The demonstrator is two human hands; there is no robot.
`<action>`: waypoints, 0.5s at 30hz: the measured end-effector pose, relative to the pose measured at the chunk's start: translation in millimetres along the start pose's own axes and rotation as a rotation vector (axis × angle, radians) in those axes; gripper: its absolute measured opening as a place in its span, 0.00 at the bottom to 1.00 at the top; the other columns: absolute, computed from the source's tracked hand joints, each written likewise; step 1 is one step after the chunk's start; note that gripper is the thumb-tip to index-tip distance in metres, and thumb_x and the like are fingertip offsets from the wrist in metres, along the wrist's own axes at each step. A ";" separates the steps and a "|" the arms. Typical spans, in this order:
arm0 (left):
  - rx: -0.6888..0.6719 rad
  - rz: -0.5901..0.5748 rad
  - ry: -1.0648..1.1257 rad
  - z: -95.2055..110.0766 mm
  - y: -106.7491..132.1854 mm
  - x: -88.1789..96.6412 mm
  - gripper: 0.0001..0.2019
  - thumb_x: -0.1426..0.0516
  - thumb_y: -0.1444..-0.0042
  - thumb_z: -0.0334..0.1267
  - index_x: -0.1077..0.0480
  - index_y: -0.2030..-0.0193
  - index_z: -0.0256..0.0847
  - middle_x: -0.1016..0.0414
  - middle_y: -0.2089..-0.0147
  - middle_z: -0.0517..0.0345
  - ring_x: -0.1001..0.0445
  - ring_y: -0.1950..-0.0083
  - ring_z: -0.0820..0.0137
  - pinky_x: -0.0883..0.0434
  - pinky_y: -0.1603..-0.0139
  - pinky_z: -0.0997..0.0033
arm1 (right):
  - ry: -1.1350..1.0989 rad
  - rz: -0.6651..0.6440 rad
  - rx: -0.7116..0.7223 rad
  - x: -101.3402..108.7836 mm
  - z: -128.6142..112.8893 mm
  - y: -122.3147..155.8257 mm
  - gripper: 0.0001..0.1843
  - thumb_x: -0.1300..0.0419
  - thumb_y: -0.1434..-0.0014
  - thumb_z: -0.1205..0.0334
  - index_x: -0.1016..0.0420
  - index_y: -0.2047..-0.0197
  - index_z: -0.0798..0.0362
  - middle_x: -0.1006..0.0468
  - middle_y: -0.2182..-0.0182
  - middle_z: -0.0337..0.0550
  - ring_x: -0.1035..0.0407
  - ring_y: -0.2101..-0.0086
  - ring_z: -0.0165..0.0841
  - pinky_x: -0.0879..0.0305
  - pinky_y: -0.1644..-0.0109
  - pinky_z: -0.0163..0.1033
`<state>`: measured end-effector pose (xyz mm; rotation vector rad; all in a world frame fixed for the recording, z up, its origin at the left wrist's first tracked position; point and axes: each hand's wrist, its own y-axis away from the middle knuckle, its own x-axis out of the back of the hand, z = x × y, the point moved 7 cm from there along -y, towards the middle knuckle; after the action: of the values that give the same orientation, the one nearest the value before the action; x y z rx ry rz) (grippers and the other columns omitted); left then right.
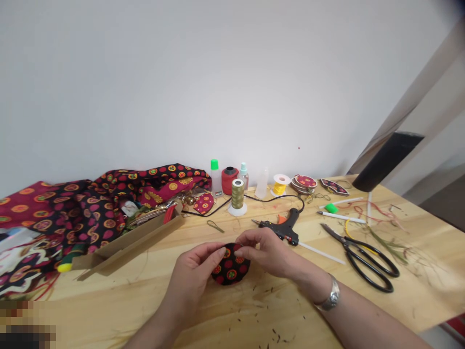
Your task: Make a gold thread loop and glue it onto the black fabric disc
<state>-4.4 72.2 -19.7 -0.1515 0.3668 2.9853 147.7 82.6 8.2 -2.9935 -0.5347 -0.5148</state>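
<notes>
A round black fabric piece (230, 269) with red and orange dots sits between both hands just above the wooden table (109, 300). My left hand (194, 274) pinches its left edge with thumb and fingers. From the other side, my right hand (267, 252), with a silver bangle on the wrist, grips its top right edge, fingers curled over it. A black glue gun (285, 227) lies just behind my right hand.
Black scissors (366, 259) lie to the right. Patterned red and black cloth (90, 203) and a cardboard box (127, 245) fill the left. Thread spools (238, 194), small bottles (215, 177), finished fabric discs (305, 183), white sticks and thread scraps stand along the back and right.
</notes>
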 end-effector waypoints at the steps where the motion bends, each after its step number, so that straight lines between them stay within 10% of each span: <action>1: -0.003 0.011 -0.012 0.1 -0.4 0.8 0.11 0.35 0.57 0.40 0.21 0.66 0.39 0.18 0.66 0.54 0.24 0.63 0.68 0.29 0.60 0.73 | -0.009 0.000 0.003 -0.2 -0.8 0.4 0.07 0.41 0.47 0.63 0.23 0.67 0.55 0.24 0.73 0.39 0.35 0.71 0.28 0.39 0.67 0.32; 15: 0.026 0.039 0.144 -3.1 -0.1 0.0 0.12 0.34 0.58 0.38 0.23 0.64 0.40 0.19 0.65 0.56 0.24 0.65 0.70 0.29 0.62 0.75 | -0.005 0.043 -0.036 -0.1 2.3 -0.2 0.06 0.38 0.49 0.62 0.24 0.72 0.56 0.26 0.77 0.37 0.37 0.75 0.26 0.41 0.71 0.31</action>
<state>-4.2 71.5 -22.7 -0.3626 0.4291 3.0149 148.3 83.0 6.0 -3.0336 -0.4648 -0.5195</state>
